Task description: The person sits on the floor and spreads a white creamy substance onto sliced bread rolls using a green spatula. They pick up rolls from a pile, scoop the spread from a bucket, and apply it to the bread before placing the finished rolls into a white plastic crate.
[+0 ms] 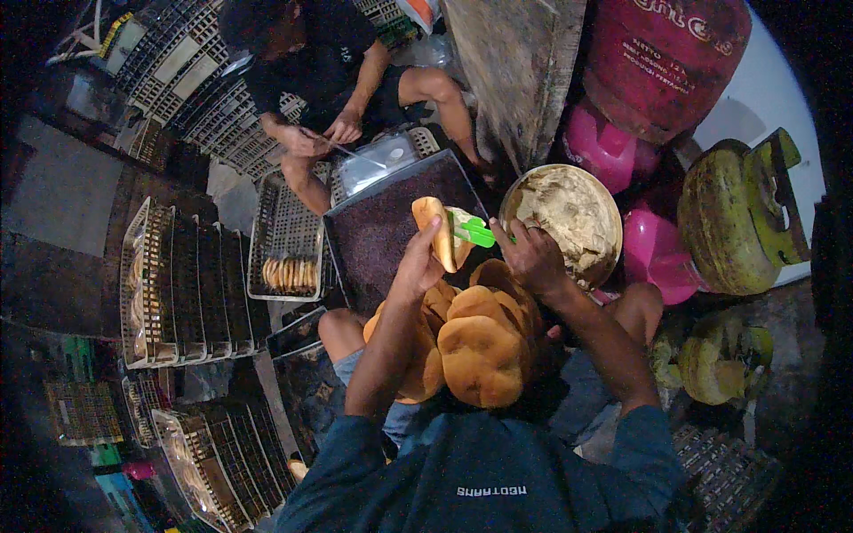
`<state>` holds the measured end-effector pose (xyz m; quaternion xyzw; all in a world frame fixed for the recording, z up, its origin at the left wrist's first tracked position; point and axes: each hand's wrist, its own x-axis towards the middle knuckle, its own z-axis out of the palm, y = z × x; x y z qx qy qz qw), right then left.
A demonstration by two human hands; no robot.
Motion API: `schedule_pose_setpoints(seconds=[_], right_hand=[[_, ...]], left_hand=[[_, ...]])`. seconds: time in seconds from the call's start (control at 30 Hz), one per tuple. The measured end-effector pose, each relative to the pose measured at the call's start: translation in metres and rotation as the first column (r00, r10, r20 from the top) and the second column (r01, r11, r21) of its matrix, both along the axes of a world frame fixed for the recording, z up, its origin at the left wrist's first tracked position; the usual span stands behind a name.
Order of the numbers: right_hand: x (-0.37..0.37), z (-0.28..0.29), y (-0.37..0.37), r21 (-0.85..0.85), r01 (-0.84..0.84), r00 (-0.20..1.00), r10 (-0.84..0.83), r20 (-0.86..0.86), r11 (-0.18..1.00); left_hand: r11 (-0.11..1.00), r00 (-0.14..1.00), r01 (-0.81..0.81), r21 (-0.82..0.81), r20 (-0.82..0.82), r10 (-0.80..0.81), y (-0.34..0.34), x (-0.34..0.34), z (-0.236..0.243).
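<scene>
My left hand (424,253) grips a split bread roll (429,226) with pale cream inside its opening. My right hand (531,258) holds a green spatula (476,233), whose blade is in the roll's opening. Beside that hand is a round tub of pale cream (560,209). A square tray of dark granules (373,253) lies under and left of the roll. Several round brown breads (480,360) are piled between my forearms, over my lap.
A co-worker (298,53) sits across, hands on a plastic bag. Left are a crate of finished rolls (289,275) and stacked crates (160,284). Right are a wooden board (506,71), a red gas cylinder (653,62), pink plastic containers (653,258) and olive cylinders (729,222).
</scene>
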<state>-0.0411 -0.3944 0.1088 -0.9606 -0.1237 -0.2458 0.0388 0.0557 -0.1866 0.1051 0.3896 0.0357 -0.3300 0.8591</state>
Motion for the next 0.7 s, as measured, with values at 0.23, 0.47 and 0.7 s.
schedule_pose_setpoints(seconds=[0.23, 0.47, 0.7], right_hand=[[-0.025, 0.005, 0.008, -0.087, -0.037, 0.988, 0.023, -0.156, 0.996], [-0.02, 0.009, -0.066, 0.239, 0.131, 0.981, -0.092, -0.168, 0.962], [-0.018, 0.012, -0.091, 0.482, 0.134, 0.966, -0.006, -0.258, 0.866]], left_hand=[[0.977, 0.979, -0.202, 0.072, -0.006, 0.203, 0.007, 0.019, -0.024], [0.998, 1.0, 0.009, -0.064, -0.025, -0.011, 0.021, 0.055, -0.012], [0.675, 0.787, -0.192, 0.713, 0.523, -0.328, 0.073, 0.162, -0.13]])
